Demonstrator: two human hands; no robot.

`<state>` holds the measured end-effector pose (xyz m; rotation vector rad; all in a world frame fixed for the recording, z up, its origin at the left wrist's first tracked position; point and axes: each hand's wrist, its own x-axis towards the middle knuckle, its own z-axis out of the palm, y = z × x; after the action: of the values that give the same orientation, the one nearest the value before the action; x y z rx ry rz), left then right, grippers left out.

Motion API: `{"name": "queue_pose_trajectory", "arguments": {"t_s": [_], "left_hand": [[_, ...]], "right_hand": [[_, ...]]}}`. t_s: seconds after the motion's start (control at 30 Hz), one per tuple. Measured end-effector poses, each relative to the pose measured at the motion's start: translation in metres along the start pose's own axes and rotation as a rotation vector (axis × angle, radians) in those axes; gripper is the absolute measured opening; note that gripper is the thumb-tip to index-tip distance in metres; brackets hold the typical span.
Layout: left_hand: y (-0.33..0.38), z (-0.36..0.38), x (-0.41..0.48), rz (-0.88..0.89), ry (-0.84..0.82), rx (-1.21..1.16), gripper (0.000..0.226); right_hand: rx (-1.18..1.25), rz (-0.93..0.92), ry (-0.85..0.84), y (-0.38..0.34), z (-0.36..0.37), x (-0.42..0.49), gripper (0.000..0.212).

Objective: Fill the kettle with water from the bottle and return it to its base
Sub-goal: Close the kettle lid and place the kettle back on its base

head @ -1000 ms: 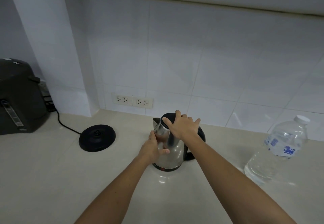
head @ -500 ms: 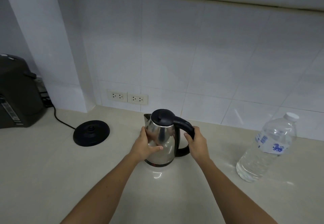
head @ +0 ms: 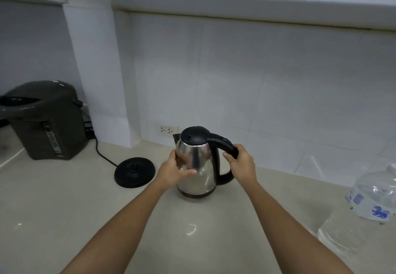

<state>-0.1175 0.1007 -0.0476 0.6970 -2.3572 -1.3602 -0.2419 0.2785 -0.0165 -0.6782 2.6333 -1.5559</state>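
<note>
A steel kettle (head: 198,164) with a black lid, shut, and a black handle stands upright on the counter in the middle of the head view. My left hand (head: 174,169) wraps the kettle's left side. My right hand (head: 241,163) is closed around the black handle. The round black base (head: 134,172) lies on the counter just left of the kettle, apart from it. A clear water bottle (head: 364,211) with a blue and white label stands at the right edge, partly cut off; its cap is not visible.
A dark hot-water dispenser (head: 46,121) sits at the back left, with the base's black cord (head: 102,154) running beside it. A double wall socket (head: 166,130) is behind the kettle. A white pillar (head: 100,76) juts out at the back left.
My right hand left the kettle's lid and took the handle. My left hand stayed on the kettle's side. The camera tilted up and turned left, pushing the bottle toward the right edge.
</note>
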Motion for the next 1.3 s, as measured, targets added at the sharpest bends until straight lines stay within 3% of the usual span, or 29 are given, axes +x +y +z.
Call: {"name": "queue_pose_trajectory", "arguments": {"t_s": [0.33,0.6,0.77,1.13,1.3], "left_hand": [[-0.061,-0.132,0.056,0.003,-0.002,0.114,0.061],[-0.12,-0.192,0.087,-0.04,-0.049,0.162,0.064],[-0.131,-0.194,0.088,0.002,-0.02,0.17,0.067],[-0.15,-0.203,0.071,0.001,0.073,0.247,0.077],[-0.152,-0.2,0.072,-0.025,0.041,0.182,0.097]], "right_hand": [[0.128,0.045,-0.016,-0.067,0.13,0.021,0.024],[0.115,0.12,-0.028,-0.091,0.215,0.021,0.024],[0.119,0.133,-0.017,-0.095,0.228,0.019,0.028],[0.16,0.079,-0.136,-0.09,0.231,0.016,0.016],[0.132,0.078,-0.112,-0.091,0.234,0.017,0.017]]}}
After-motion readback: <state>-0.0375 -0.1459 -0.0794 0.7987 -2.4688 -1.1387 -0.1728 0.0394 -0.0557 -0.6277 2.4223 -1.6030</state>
